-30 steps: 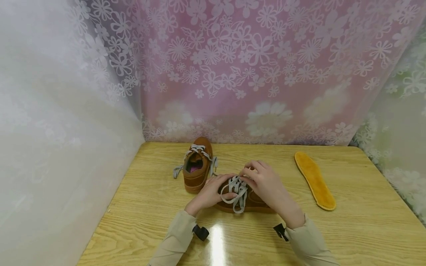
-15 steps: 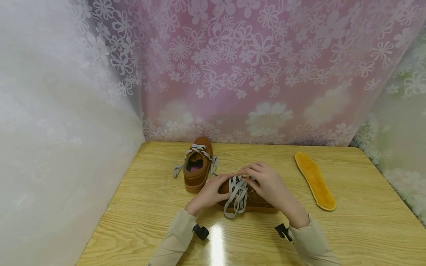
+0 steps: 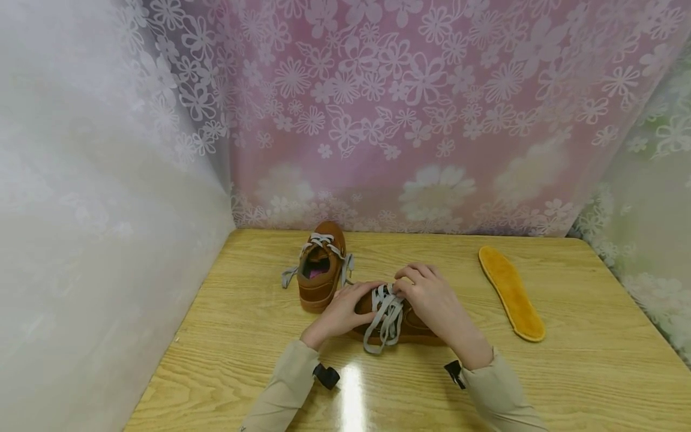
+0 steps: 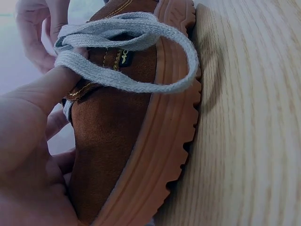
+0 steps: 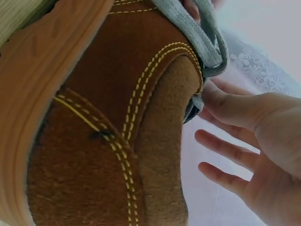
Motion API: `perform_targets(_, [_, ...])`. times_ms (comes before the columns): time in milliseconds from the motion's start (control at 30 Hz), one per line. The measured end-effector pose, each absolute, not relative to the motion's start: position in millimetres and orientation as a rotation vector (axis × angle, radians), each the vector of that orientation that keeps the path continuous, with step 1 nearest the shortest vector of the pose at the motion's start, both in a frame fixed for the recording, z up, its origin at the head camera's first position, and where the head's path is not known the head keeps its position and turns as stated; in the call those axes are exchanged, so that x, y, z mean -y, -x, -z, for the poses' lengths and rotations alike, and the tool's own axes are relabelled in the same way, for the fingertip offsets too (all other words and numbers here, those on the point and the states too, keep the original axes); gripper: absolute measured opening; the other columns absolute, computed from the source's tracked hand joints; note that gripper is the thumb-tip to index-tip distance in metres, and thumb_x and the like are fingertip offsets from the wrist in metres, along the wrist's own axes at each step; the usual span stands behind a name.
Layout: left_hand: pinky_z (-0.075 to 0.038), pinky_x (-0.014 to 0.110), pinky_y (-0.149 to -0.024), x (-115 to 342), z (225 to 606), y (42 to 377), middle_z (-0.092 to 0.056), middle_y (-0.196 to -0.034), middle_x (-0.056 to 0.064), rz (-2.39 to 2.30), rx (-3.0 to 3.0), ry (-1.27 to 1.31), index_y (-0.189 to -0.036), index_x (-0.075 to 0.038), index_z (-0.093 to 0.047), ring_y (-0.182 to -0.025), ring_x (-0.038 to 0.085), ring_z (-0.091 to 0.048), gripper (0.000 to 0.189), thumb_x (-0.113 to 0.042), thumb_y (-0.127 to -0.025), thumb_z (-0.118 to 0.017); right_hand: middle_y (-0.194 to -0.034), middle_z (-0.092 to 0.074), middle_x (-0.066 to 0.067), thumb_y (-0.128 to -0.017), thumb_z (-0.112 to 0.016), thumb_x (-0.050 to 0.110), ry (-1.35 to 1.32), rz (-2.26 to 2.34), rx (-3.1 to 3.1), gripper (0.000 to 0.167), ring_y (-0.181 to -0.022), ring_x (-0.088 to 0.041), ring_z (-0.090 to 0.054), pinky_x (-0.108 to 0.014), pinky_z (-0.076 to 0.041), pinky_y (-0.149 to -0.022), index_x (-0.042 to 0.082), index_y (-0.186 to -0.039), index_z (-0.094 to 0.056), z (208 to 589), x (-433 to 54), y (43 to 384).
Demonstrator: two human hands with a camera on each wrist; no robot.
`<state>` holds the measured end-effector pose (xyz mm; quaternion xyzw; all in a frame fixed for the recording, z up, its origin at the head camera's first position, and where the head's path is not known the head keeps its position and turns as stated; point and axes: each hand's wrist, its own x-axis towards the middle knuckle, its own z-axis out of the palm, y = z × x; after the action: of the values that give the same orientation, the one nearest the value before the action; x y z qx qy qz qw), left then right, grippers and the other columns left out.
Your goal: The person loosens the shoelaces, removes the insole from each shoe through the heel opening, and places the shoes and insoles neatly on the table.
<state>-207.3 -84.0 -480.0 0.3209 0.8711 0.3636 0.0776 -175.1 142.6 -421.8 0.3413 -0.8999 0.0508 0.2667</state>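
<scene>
A brown suede shoe point(image 3: 417, 329) lies lengthwise in front of me, its toe to the left. My left hand point(image 3: 341, 312) grips the toe, with the thumb point(image 4: 51, 87) over the front by the laces. Grey shoelaces point(image 3: 387, 321) hang in loose loops down the near side, above the thick tan sole point(image 4: 155, 146). At the top of the lacing my right hand point(image 3: 436, 307) pinches the lace between thumb and forefinger. Its other fingers point(image 5: 225, 148) spread apart beyond the collar in the right wrist view. The inside of this shoe is hidden.
A second brown shoe point(image 3: 313, 295) stands behind to the left, its grey laces trailing. A fuzzy orange insole point(image 3: 510, 294) lies at the right on the wooden table point(image 3: 243, 312). Flowered curtains point(image 3: 345, 120) close off the back and sides.
The lace loops have dropped closer together over the shoe's near side. My right hand shifts right, then back left, staying at the top of the lacing. My left hand keeps its grip.
</scene>
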Motion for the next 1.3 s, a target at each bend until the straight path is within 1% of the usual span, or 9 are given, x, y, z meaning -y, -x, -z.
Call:
perform_targets(133, [-0.027, 0.06, -0.116, 83.8, 480.8, 206.8, -0.047, -0.154, 0.005, -1.084, -2.607, -0.964, -0.156, -0.023, -0.041, -0.141, 0.029, -0.044, 0.062, -0.023, -0.1, -0.068, -0.103, -0.068, -0.004, -0.081, -0.085, 0.009, -0.913, -0.1, 2.419, 0.017, -0.104, -0.027, -0.062, -0.044, -0.053, -0.09, 0.013, -0.09, -0.071, 422.4, -142.4, 174.1])
perform_targets(333, [-0.026, 0.061, -0.116, 83.7, 481.9, 206.7, -0.046, -0.154, 0.006, -1.079, -2.604, -0.954, -0.157, -0.023, -0.04, -0.141, 0.031, -0.043, 0.063, -0.024, -0.1, -0.067, -0.104, -0.067, -0.005, -0.08, -0.087, 0.011, -0.881, -0.051, 2.428, 0.016, -0.104, -0.029, -0.062, -0.047, -0.052, -0.091, 0.015, -0.09, -0.076, 421.7, -141.2, 172.0])
perform_targets(567, [-0.027, 0.06, -0.116, 84.7, 481.2, 207.2, -0.046, -0.154, 0.005, -1.081, -2.611, -0.964, -0.157, -0.022, -0.041, -0.141, 0.03, -0.043, 0.063, -0.024, -0.1, -0.068, -0.107, -0.066, -0.004, -0.085, -0.083, 0.018, -0.891, -0.038, 2.455, 0.014, -0.104, -0.026, -0.062, -0.044, -0.052, -0.092, 0.015, -0.094, -0.072, 423.2, -137.8, 173.6])
perform_targets(667, [-0.027, 0.059, -0.116, 85.1, 481.9, 206.9, -0.046, -0.154, 0.005, -1.074, -2.615, -0.961, -0.156, -0.023, -0.041, -0.141, 0.029, -0.043, 0.063, -0.026, -0.1, -0.068, -0.105, -0.066, -0.003, -0.086, -0.082, 0.016, -0.928, -0.159, 2.416, 0.016, -0.1, -0.024, -0.063, -0.043, -0.053, -0.088, 0.015, -0.097, -0.071, 422.9, -135.5, 174.5])
perform_targets(767, [-0.027, 0.057, -0.116, 85.3, 482.4, 206.9, -0.046, -0.154, 0.004, -1.08, -2.61, -0.937, -0.156, -0.023, -0.041, -0.141, 0.029, -0.043, 0.064, -0.034, -0.099, -0.069, -0.1, -0.068, 0.0, -0.086, -0.081, 0.011, -0.982, -0.393, 2.321, 0.019, -0.091, -0.02, -0.063, -0.042, -0.054, -0.081, 0.015, -0.101, -0.072, 418.1, -132.9, 173.6])
perform_targets(933, [-0.028, 0.055, -0.116, 85.1, 481.5, 207.4, -0.046, -0.155, 0.002, -1.094, -2.607, -0.914, -0.156, -0.025, -0.041, -0.14, 0.029, -0.044, 0.068, -0.046, -0.096, -0.068, -0.095, -0.071, 0.002, -0.093, -0.074, 0.011, -1.071, -0.797, 2.166, 0.012, -0.084, -0.013, -0.064, -0.03, -0.053, -0.074, 0.011, -0.105, -0.074, 406.5, -132.3, 170.1])
perform_targets(1033, [-0.026, 0.055, -0.118, 84.9, 480.8, 207.5, -0.045, -0.156, 0.0, -1.109, -2.595, -0.931, -0.156, -0.028, -0.04, -0.142, 0.027, -0.042, 0.069, -0.045, -0.096, -0.069, -0.097, -0.072, 0.0, -0.092, -0.074, 0.006, -1.087, -0.841, 2.155, 0.018, -0.085, -0.014, -0.065, -0.027, -0.053, -0.072, 0.011, -0.109, -0.075, 403.5, -134.2, 170.3])
perform_targets(1167, [-0.025, 0.056, -0.118, 84.3, 480.6, 207.4, -0.045, -0.156, -0.002, -1.115, -2.588, -0.933, -0.157, -0.029, -0.039, -0.142, 0.026, -0.042, 0.069, -0.045, -0.096, -0.069, -0.102, -0.072, 0.0, -0.084, -0.08, 0.0, -1.071, -0.704, 2.272, 0.03, -0.093, -0.018, -0.065, -0.032, -0.056, -0.074, 0.012, -0.111, -0.076, 405.3, -140.1, 173.7])
perform_targets(1300, [-0.027, 0.056, -0.117, 83.6, 480.6, 207.6, -0.047, -0.154, -0.001, -1.089, -2.609, -0.93, -0.156, -0.027, -0.041, -0.14, 0.027, -0.045, 0.068, -0.046, -0.096, -0.068, -0.103, -0.072, -0.002, -0.082, -0.083, 0.008, -1.039, -0.53, 2.425, 0.023, -0.1, -0.023, -0.064, -0.039, -0.057, -0.082, 0.012, -0.104, -0.078, 410.3, -147.2, 176.3])
